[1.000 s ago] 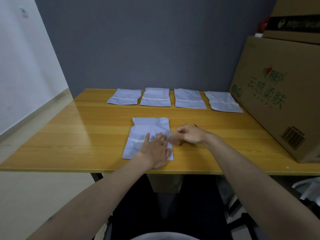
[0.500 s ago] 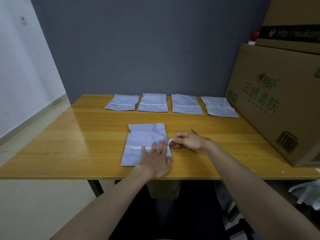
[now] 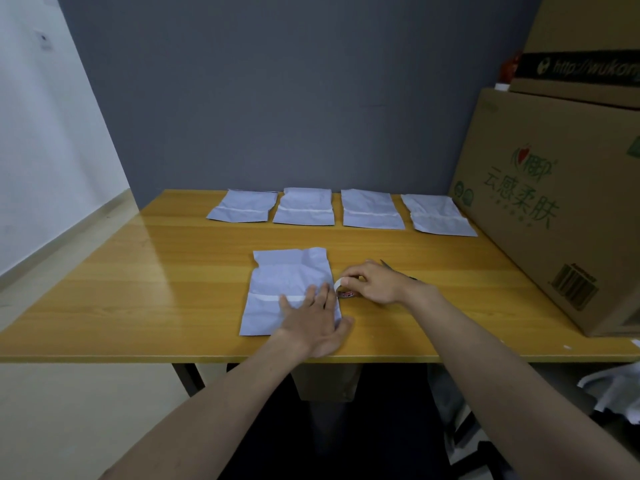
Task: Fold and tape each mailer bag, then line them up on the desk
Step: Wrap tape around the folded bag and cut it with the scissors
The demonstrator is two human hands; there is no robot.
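Desk (image 3: 166, 278) wooden, fills mid frame. Mailer bag (image 3: 287, 282) lies flat near front edge, centre, white tape strip (image 3: 268, 298) across its lower part. Left hand (image 3: 313, 320) at 6 o'clock of bag, palm down, fingers straight and spread, pressing bag's lower right corner, nothing gripped. Right hand (image 3: 375, 282) at 3 o'clock of bag, just beside its right edge, fingers curled round small tape roll (image 3: 344, 289), thumb and forefinger pinching it; roll touches desk. Dark thin object behind right hand at 1 o'clock, mostly hidden, cannot tell what. Four finished bags (image 3: 341, 209) in a row at 12 o'clock along back edge, each with tape strip, side by side, narrow gaps. Big cardboard box (image 3: 554, 202) at 2 o'clock on desk's right end, second box (image 3: 585, 46) stacked on top.
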